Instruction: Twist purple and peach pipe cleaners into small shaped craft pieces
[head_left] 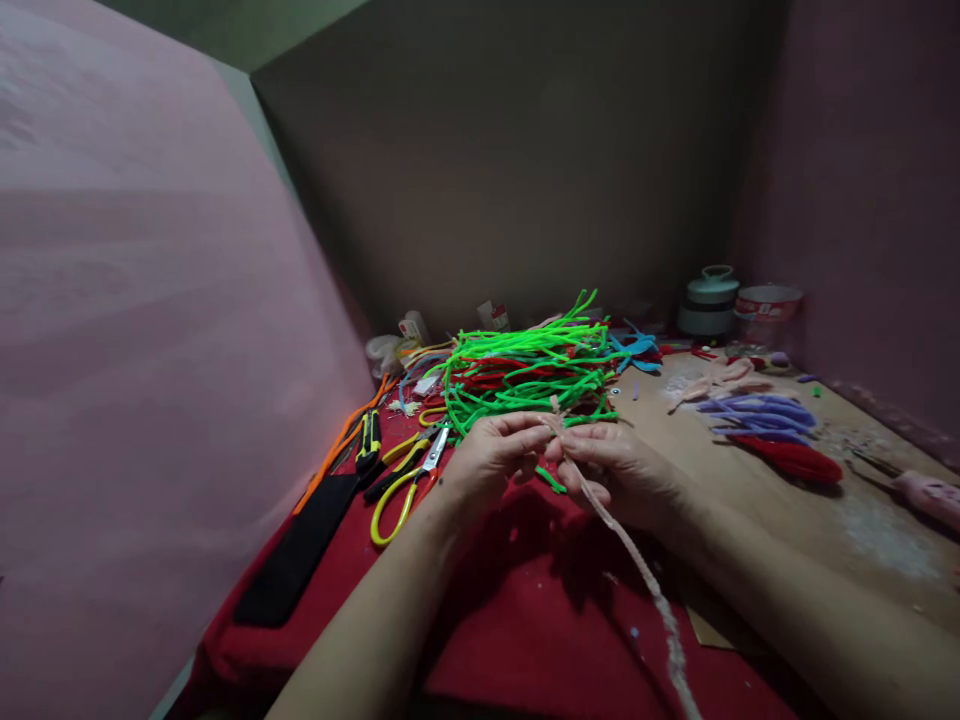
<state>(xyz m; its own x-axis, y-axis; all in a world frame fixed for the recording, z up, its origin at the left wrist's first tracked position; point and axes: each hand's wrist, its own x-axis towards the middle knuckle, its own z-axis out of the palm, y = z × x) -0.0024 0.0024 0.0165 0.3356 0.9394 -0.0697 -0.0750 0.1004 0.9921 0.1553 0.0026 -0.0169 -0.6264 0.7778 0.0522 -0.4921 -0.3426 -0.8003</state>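
Note:
My left hand (491, 455) and my right hand (619, 470) meet over a red cloth (525, 610), fingers pinched together on one end of a pale pink pipe cleaner (637, 570). The fuzzy stem trails from my fingers toward the lower right and leaves the picture at the bottom. A short twisted tip of it sticks up between my thumbs. Just behind my hands lies a heap of bright green pipe cleaners (532, 370) mixed with red ones.
Yellow-handled scissors (409, 485), a yellow-black cutter (367, 445) and a black case (296, 550) lie left. Purple (757, 412), red (791, 458) and blue (634, 350) pipe cleaner bundles sit on the wooden table (757, 500) right. A lidded pot (709, 300) and cup (765, 310) stand back right. Walls enclose three sides.

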